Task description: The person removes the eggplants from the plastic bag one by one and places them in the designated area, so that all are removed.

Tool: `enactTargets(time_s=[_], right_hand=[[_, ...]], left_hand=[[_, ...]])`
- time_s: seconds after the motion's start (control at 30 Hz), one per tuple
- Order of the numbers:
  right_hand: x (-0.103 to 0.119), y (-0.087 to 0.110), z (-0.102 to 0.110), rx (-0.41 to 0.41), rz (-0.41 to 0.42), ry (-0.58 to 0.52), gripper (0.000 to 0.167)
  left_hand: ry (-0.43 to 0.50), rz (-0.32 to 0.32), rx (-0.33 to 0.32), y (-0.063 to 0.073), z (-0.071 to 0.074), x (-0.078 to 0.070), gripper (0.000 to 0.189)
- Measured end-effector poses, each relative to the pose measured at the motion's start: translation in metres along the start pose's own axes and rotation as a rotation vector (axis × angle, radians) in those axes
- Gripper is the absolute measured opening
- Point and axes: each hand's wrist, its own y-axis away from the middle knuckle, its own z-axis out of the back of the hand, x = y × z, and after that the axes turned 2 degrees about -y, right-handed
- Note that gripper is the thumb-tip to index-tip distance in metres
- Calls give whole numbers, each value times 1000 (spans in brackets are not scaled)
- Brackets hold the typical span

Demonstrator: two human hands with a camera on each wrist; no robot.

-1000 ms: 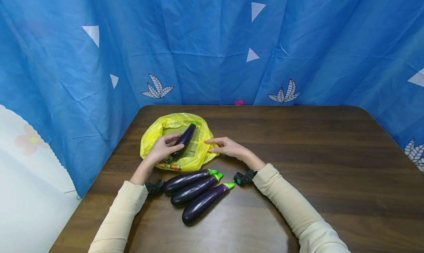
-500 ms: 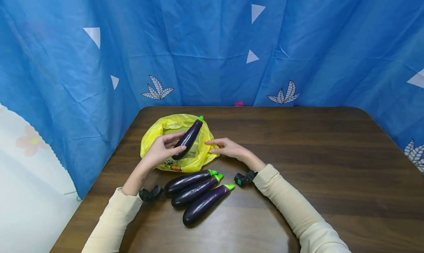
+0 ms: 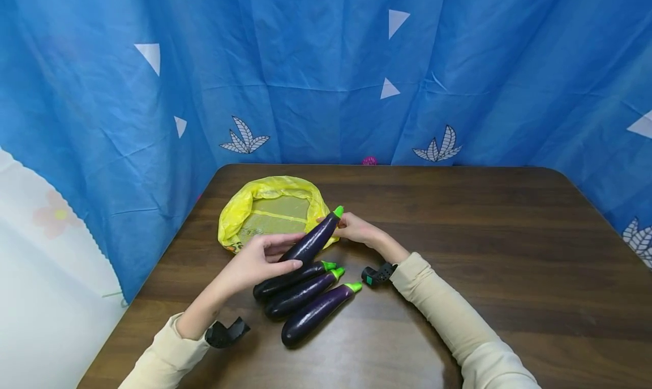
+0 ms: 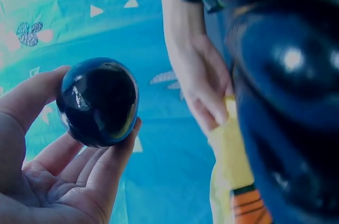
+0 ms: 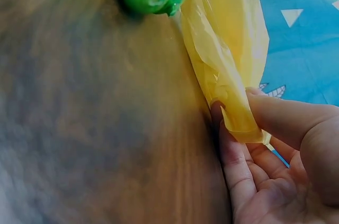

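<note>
My left hand (image 3: 270,259) grips a dark purple eggplant (image 3: 314,239) with a bright green stem end, tilted up to the right. In the left wrist view the rounded end of this held eggplant (image 4: 98,102) sits between thumb and fingers. It overlaps the front rim of a yellow plastic bag (image 3: 234,213), whose mouth gapes wide. My right hand (image 3: 359,230) pinches the bag's right edge, and in the right wrist view thumb and fingers hold the yellow plastic (image 5: 230,91). Below the held eggplant, three more eggplants (image 3: 311,318) lie side by side on the table, stems to the right.
The brown wooden table (image 3: 484,253) extends far to the right of the bag. A blue patterned curtain (image 3: 326,66) hangs behind its back edge, with a white panel (image 3: 46,276) at the left. A black wrist strap (image 3: 378,274) stands beside the right sleeve.
My left hand has lifted the eggplant out of the bag and brought it right and nearer, over the lying eggplants. The right hand stays at the bag's edge.
</note>
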Motion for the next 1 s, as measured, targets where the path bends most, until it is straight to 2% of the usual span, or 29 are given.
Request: enactTargets(time_s=[0.1, 0.27, 0.4, 0.57, 0.7, 0.73, 0.87, 1.0], right_hand=[[0, 0, -1, 9, -11, 14, 39], [2, 2, 2, 37, -20, 8, 39], [2, 0, 7, 61, 2, 4, 38], [-1, -3, 11, 82, -24, 33, 37], [-1, -5, 14, 101, -29, 6, 36], [-1, -5, 14, 103, -26, 4, 37], [2, -5, 15, 107, -35, -14, 36], [2, -5, 15, 117, -47, -39, 36]], left_hand=[[8, -5, 27, 4, -8, -1, 52], [-9, 14, 58, 11, -21, -4, 52], [-58, 21, 85, 14, -30, -5, 51], [-102, 24, 116, 18, -42, -5, 50], [-142, 18, 135, 23, -54, -8, 50], [-155, 11, 136, 24, -57, -9, 50], [-251, -80, 125, 29, -69, -9, 48], [-409, -141, 119, 34, -79, -10, 48]])
